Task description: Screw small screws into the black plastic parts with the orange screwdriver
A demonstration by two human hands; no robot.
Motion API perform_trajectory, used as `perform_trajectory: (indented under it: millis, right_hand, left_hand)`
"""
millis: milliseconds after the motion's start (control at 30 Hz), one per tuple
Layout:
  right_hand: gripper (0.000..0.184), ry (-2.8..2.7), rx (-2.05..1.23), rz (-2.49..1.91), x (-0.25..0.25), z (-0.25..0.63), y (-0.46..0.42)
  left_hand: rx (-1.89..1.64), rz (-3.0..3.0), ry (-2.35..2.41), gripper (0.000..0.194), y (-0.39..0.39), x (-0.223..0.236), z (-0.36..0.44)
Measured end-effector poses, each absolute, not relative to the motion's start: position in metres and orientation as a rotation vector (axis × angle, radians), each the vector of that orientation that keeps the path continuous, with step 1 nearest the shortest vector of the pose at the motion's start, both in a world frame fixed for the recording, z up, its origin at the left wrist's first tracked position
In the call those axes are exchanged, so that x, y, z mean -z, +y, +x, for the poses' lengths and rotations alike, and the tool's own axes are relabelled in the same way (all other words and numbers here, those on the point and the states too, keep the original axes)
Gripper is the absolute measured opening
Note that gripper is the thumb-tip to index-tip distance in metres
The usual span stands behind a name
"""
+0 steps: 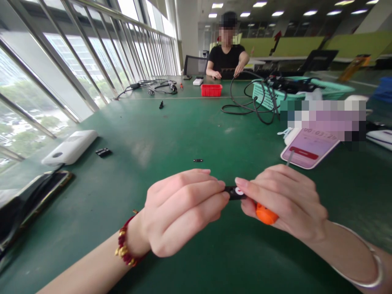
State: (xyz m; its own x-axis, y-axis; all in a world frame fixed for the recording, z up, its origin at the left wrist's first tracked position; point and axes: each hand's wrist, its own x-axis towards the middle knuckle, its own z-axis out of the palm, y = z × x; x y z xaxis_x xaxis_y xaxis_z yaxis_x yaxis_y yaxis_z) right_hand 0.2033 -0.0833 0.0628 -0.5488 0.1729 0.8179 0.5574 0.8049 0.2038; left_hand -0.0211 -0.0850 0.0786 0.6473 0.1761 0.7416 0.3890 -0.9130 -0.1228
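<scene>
Between my two hands is a small black rectangular piece (233, 192) with a white round spot on it. My left hand (186, 208) pinches its left end with the fingertips. At its right end, the thumb and finger of my right hand (284, 200) grip it too. That hand also keeps an orange-handled screwdriver (267, 214) tucked in the palm, its thin metal shaft sticking out above the knuckles. Beyond my hands, a small dark flat part (198, 160) lies on the green table (171, 134).
A phone showing a timer (309, 147) leans at the right. Farther back are a teal basket (266, 96) with black cables and a red tray (211, 90). A white power bank (70, 147) and another phone (36, 200) lie left. Across the table sits a person (228, 57).
</scene>
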Motion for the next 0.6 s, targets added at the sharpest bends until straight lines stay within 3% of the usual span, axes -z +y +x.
perform_trajectory:
  millis: [200, 433, 600]
  right_hand:
    - [0.025, -2.133, 0.574, -0.556, -0.064, 0.202, -0.087]
    - [0.025, -2.104, 0.594, -0.555, -0.064, 0.202, -0.087]
    - [0.024, -2.058, 0.582, -0.563, -0.058, 0.198, -0.08]
  left_hand:
    - [1.128, -2.667, -0.454, 0.03, -0.075, -0.068, -0.026]
    - [1.426, -2.622, -0.537, 0.027, -0.075, -0.063, -0.026]
    - [1.298, -2.568, -0.525, 0.028, -0.076, -0.064, -0.018]
